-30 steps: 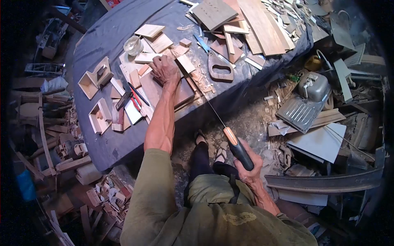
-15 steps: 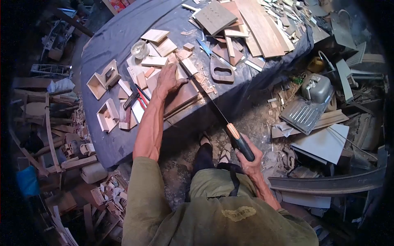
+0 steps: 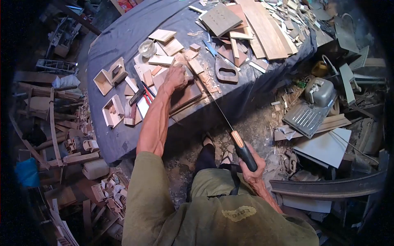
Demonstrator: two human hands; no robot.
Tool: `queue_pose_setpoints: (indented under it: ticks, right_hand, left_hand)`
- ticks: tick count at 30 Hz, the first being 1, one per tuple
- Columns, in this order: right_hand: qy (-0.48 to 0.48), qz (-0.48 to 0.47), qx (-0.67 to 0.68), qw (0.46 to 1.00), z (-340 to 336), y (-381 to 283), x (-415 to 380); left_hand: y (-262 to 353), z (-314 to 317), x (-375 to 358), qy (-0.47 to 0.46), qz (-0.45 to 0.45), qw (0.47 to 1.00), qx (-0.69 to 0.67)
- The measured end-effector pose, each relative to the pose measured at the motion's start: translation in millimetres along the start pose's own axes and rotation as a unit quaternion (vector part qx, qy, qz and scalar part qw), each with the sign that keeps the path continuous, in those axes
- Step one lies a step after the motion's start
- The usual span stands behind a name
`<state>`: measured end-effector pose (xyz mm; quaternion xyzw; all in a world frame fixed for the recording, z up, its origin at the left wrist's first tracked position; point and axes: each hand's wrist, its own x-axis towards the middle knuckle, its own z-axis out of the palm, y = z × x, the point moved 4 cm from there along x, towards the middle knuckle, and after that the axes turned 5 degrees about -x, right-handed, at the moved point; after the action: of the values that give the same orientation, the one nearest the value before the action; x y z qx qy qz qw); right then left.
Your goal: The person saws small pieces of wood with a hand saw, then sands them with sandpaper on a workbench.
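Observation:
My right hand point(image 3: 253, 167) is wrapped around the black and orange handle of a handsaw point(image 3: 239, 144). The saw's thin blade runs up and left over the table edge, lying along wood on the tabletop. My left hand point(image 3: 176, 77) presses down with curled fingers on a wood piece at the brown board point(image 3: 185, 95), just left of the blade; most of that piece is hidden beneath the hand. A pale wood block point(image 3: 195, 66) lies against the blade's far end, with sawdust point(image 3: 210, 84) scattered to its right.
A second handsaw point(image 3: 226, 74) rests right of the sawdust. To the left are a glass jar point(image 3: 147, 48), a hammer point(image 3: 136, 96) and small wooden boxes point(image 3: 112, 110). Long boards point(image 3: 262, 30) and offcuts pile at the back right. A metal sink point(image 3: 310, 117) stands among floor clutter.
My right hand has drawn the saw back slightly toward my body. My left hand's fingers and thumb have curled in more tightly. The whole view has shifted a little.

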<state>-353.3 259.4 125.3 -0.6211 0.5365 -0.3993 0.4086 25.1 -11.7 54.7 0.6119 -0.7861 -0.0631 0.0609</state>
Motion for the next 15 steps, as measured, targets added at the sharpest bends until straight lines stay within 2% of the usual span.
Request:
queue_pose_setpoints:
  ticks: [5, 8, 11, 12, 15]
  right_hand:
    - [-0.002, 0.040, 0.013, 0.999, -6, -14, 1]
    - [0.006, 0.028, 0.005, 1.000, -7, -26, 8]
    - [-0.012, 0.066, 0.039, 0.997, -11, -22, 11]
    - [-0.022, 0.069, 0.044, 0.996, -11, -18, 10]
    - [-0.016, 0.060, 0.047, 0.997, -9, -12, 7]
  left_hand:
    - [3, -6, 5, -0.042, 0.010, 0.999, -0.002]
    - [8, -6, 5, 0.027, 0.026, 0.999, -0.014]
    - [-3, 9, 1, 0.054, 0.021, 0.997, -0.045]
    - [2, 6, -3, 0.040, -0.013, 0.998, -0.049]
    - [9, 11, -12, 0.135, 0.005, 0.990, -0.041]
